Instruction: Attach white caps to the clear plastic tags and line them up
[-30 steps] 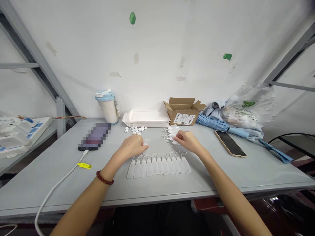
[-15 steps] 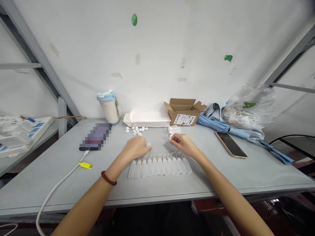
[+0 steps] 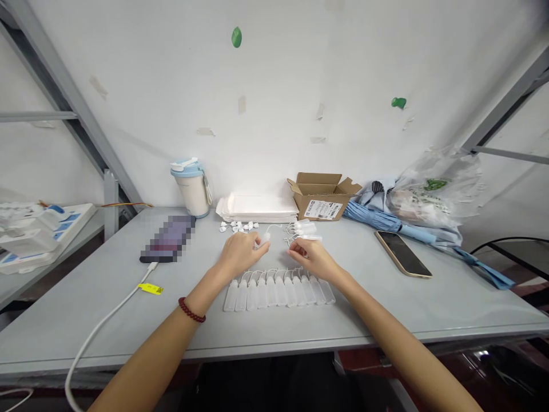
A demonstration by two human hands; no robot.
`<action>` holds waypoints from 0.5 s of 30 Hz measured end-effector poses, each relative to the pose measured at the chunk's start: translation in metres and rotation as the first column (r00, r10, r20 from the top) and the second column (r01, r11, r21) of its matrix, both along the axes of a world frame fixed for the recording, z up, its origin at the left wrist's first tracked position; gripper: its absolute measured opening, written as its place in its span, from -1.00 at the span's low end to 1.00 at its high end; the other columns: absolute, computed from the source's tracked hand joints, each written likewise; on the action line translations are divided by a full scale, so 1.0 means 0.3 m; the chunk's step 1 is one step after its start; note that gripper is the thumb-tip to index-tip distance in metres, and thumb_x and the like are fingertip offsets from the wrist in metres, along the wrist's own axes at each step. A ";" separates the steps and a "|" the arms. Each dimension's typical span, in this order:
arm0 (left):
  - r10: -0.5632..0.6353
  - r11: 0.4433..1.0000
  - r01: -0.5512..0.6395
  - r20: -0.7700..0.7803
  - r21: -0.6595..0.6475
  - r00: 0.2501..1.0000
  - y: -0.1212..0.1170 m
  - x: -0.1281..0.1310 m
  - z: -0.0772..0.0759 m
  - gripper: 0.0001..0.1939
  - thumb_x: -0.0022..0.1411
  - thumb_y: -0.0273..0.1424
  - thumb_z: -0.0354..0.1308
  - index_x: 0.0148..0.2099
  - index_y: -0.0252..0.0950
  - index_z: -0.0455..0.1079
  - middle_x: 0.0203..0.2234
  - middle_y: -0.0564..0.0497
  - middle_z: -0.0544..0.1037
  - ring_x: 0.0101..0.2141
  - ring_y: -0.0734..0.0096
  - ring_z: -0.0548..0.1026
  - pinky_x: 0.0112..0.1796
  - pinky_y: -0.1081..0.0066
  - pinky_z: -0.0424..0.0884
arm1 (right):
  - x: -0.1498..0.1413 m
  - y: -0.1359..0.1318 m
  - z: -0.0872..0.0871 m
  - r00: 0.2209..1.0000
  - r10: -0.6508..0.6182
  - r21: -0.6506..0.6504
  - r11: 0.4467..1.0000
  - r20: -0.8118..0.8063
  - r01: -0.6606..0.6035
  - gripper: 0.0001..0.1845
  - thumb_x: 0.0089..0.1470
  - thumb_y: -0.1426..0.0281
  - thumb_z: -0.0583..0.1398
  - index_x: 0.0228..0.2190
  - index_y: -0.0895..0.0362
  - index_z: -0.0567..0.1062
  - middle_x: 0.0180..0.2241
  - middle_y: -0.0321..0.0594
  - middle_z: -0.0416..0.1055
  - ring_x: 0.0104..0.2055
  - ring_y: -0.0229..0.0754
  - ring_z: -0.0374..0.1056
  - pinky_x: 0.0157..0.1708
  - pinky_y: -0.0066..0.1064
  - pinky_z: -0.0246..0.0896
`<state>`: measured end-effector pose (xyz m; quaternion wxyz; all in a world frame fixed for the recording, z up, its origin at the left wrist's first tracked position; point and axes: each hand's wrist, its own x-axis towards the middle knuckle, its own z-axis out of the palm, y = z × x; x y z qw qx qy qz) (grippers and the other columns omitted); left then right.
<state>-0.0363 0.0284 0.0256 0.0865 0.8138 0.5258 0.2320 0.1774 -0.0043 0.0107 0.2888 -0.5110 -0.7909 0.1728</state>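
A row of translucent small plastic bottles point(image 3: 281, 292) with thin white strings at their necks lies on the grey table. Behind the row's left half, my left hand point(image 3: 241, 252) is closed around another small bottle point(image 3: 266, 236); only its top and a loose curved string show past the thumb. My right hand point(image 3: 314, 256) hovers behind the row's right end, fingertips pinched together; whatever they hold is hidden or too small to name. Just beyond it lie a few more stringed bottles point(image 3: 305, 226). Several white caps point(image 3: 235, 225) are scattered behind my left hand.
At the back stand a stack of white cards or envelopes point(image 3: 259, 207), an open cardboard box point(image 3: 321, 197) and a tumbler point(image 3: 191, 189). A phone point(image 3: 169, 237) with a white cable lies left; another phone point(image 3: 403, 254), a blue umbrella point(image 3: 381, 220) and a plastic bag point(image 3: 433, 189) lie right.
My right hand has moved a little left and nearer to me, uncovering a bottle behind it. My left hand has shifted slightly right and up, with the bottle top and string showing more.
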 end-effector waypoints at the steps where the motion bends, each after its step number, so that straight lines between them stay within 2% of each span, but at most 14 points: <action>1: -0.029 1.000 0.029 0.069 0.007 0.997 -0.002 0.003 0.000 -0.66 0.14 -0.11 0.00 -0.40 -0.27 0.41 -0.62 0.02 0.47 -0.52 0.33 0.41 -0.46 0.43 0.20 | -0.005 -0.004 0.001 0.999 0.014 -0.006 1.000 -0.039 -0.014 -0.83 0.11 0.28 0.10 -0.40 0.14 0.37 -0.50 -0.27 0.40 -0.48 -0.28 0.27 -0.43 -0.44 0.16; 4: -0.114 0.992 0.122 0.250 -0.016 0.962 -0.015 0.018 0.001 -0.66 0.14 -0.11 0.03 -0.38 -0.28 0.40 -0.58 0.05 0.49 -0.53 0.42 0.38 -0.43 0.45 0.24 | -0.023 -0.017 0.001 0.986 0.054 -0.051 0.997 -0.155 -0.063 -0.71 0.08 0.21 0.14 -0.20 0.12 0.33 -0.42 -0.26 0.42 -0.40 -0.25 0.33 -0.39 -0.42 0.22; 7: -0.158 0.973 0.206 0.353 -0.104 0.922 -0.038 0.042 0.003 -0.68 0.15 -0.15 0.04 -0.38 -0.30 0.42 -0.54 0.06 0.50 -0.53 0.45 0.36 -0.44 0.47 0.24 | -0.046 -0.030 0.003 0.965 0.088 -0.078 0.991 -0.248 -0.111 -0.58 0.04 0.20 0.17 -0.09 0.11 0.26 -0.32 -0.22 0.42 -0.33 -0.23 0.35 -0.37 -0.41 0.26; 11: -0.198 0.936 0.296 0.413 -0.188 0.889 -0.064 0.071 0.005 -0.70 0.15 -0.19 0.04 -0.35 -0.30 0.44 -0.56 0.08 0.46 -0.52 0.46 0.34 -0.46 0.48 0.23 | -0.067 -0.042 0.009 0.940 0.166 -0.049 0.981 -0.298 -0.189 -0.76 0.10 0.25 0.11 -0.23 0.13 0.33 -0.33 -0.22 0.40 -0.32 -0.24 0.34 -0.37 -0.43 0.27; 15: -0.215 0.914 0.343 0.458 -0.217 0.862 -0.072 0.082 0.007 -0.70 0.14 -0.18 0.05 -0.34 -0.31 0.45 -0.51 0.08 0.47 -0.48 0.45 0.34 -0.43 0.48 0.22 | -0.071 -0.044 0.009 0.946 0.181 0.018 0.983 -0.270 -0.183 -0.82 0.15 0.30 0.05 -0.32 0.15 0.35 -0.41 -0.25 0.36 -0.39 -0.27 0.28 -0.41 -0.46 0.23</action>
